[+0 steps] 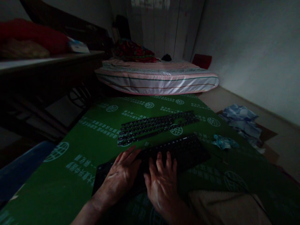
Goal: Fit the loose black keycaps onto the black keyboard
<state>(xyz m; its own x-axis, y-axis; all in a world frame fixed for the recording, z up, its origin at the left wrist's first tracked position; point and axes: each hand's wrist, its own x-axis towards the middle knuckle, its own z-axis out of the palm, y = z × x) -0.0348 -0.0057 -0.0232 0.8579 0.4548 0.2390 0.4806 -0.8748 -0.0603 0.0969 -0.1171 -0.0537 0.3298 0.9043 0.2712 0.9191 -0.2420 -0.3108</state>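
Two bare hands lie palm down on a dark computer keyboard (195,151), which rests at a slant across the near half of a green table (42,187) printed with white globes and lettering. The left hand (124,170) covers the keyboard's left part, fingers stretched out and fairly close to one another; the right hand (161,184) lies just beside it over the middle, fingers fanned apart. What their undersides touch exactly is hidden, and the shadow is too deep to tell the keyboard's surface under them.

Between the keyboard and the table's far edge, many loose black keycaps (140,129) are set out in rows. A crumpled teal cloth (225,141) lies by the right edge, and a beige cloth (225,206) toward the near right corner. Past the far edge stands a bed with a striped cover (159,82).
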